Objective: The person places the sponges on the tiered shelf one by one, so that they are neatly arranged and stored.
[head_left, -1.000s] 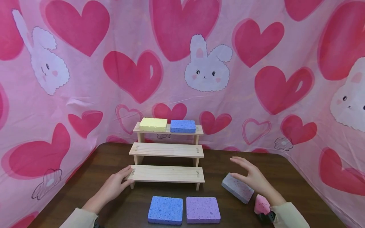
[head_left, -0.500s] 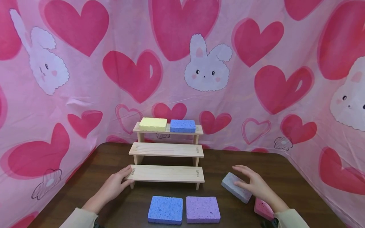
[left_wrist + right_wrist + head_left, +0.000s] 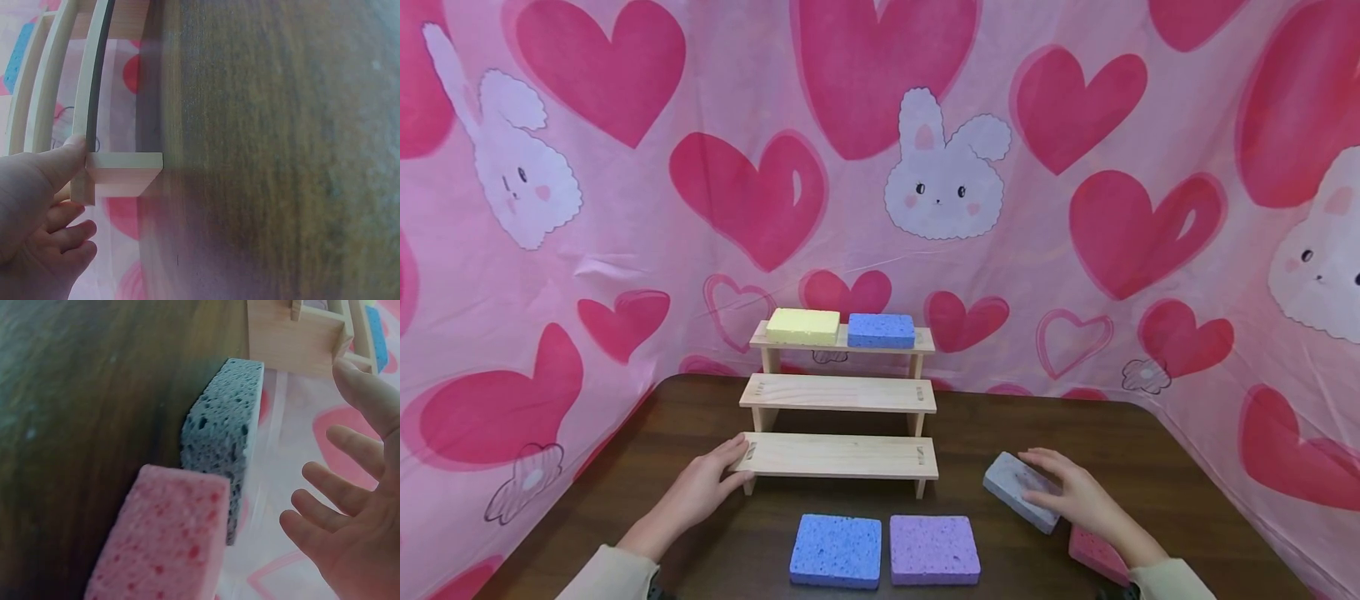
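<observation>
A three-tier wooden shelf (image 3: 842,454) stands on the dark table. My left hand (image 3: 703,483) grips the left end of its lowest board; in the left wrist view the thumb (image 3: 65,153) lies against the board, with the other fingers curled behind it. Over the grey sponge (image 3: 1011,487), my right hand (image 3: 1078,496) hovers with fingers spread and nothing held. In the right wrist view a gap shows between that hand and the grey sponge (image 3: 225,415). A pink sponge (image 3: 1093,552) lies under the right wrist, partly hidden by the forearm.
On the top tier sit a yellow sponge (image 3: 802,326) and a blue sponge (image 3: 881,331). Another blue sponge (image 3: 836,550) and a purple sponge (image 3: 934,549) lie side by side before the shelf. A pink heart-print cloth (image 3: 940,275) hangs behind the table.
My right hand has come down and slightly right, closer over the grey sponge. The pink sponge, earlier tilted up by the wrist, now lies flatter. My left hand has kept its place.
</observation>
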`<state>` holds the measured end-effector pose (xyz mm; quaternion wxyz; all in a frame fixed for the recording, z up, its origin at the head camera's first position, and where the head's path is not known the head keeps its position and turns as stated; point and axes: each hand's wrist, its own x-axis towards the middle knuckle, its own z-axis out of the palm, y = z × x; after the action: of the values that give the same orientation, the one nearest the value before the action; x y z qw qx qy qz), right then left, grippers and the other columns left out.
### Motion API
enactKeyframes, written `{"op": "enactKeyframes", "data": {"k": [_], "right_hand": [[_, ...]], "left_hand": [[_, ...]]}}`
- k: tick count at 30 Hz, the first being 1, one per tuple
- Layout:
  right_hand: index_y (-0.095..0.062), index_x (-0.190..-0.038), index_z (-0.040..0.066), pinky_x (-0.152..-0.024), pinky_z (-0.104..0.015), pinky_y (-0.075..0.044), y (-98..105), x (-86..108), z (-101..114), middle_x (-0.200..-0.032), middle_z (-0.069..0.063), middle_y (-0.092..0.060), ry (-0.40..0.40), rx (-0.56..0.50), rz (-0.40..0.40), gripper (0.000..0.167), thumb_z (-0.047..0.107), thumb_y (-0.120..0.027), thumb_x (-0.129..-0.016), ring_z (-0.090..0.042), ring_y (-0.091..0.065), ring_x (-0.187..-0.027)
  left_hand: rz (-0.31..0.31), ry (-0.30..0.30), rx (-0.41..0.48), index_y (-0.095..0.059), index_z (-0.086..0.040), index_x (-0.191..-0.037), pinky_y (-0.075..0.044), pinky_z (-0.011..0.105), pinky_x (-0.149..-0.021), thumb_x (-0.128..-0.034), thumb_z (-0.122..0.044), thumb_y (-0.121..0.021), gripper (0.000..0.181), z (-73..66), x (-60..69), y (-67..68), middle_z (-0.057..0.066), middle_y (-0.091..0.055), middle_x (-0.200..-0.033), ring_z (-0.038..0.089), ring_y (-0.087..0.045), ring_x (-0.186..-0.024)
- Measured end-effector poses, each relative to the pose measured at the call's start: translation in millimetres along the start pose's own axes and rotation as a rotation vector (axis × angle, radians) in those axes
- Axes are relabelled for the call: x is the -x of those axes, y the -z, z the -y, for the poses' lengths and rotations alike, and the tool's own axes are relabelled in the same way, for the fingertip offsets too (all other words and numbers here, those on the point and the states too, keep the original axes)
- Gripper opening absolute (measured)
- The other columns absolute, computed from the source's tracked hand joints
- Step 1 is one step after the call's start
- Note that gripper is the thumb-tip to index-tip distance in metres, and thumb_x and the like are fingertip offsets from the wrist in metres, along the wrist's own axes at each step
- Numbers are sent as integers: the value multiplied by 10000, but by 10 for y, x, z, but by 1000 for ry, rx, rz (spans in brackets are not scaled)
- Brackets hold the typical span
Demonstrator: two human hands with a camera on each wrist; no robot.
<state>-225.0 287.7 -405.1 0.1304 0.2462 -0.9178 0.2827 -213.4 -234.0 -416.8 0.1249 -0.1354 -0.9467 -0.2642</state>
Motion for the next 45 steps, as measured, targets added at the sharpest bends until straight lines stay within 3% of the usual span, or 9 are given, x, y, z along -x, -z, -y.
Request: {"op": "enactKeyframes", "data": {"k": [13,19,23,45], "right_hand": [[-596,-1164,-17,-814,-538,-443,-23,64,-133,-1189,-241,-527,17,6,64,531,273,-762,-751,-410,-509,-1063],[-582,-1169,-25,-823,-349,-473,-29,109,-191,-1176,-235,-520,80,34,101,540,280,-755,-758,-386,-515,-1026],[-579,-1167,-34,-818,-298,-466,-39,121,-216,-1163,-229,-523,123,42,101,557,283,-763,-748,-362,-521,-1003],[-575,-1185,-14,-804,-414,-466,-34,128,-197,-1198,-243,-505,21,76,192,605,305,-784,-716,-367,-512,-1034]], "left_hand": [[-1,-4,-4,-536,69,-1239,-390,523,-915,-795,-155,-719,529,3,4,-2,251,-464,-1304,406,-453,-1172],[-10,-19,-5,-542,74,-1230,-392,524,-913,-793,-150,-720,523,11,7,-10,252,-470,-1298,407,-460,-1165],[-7,-15,0,-542,72,-1232,-390,525,-915,-794,-153,-718,522,10,10,-9,251,-470,-1298,409,-456,-1168],[-15,-26,-8,-548,73,-1224,-393,528,-911,-792,-152,-718,516,8,8,-3,253,-476,-1291,409,-460,-1164]]}}
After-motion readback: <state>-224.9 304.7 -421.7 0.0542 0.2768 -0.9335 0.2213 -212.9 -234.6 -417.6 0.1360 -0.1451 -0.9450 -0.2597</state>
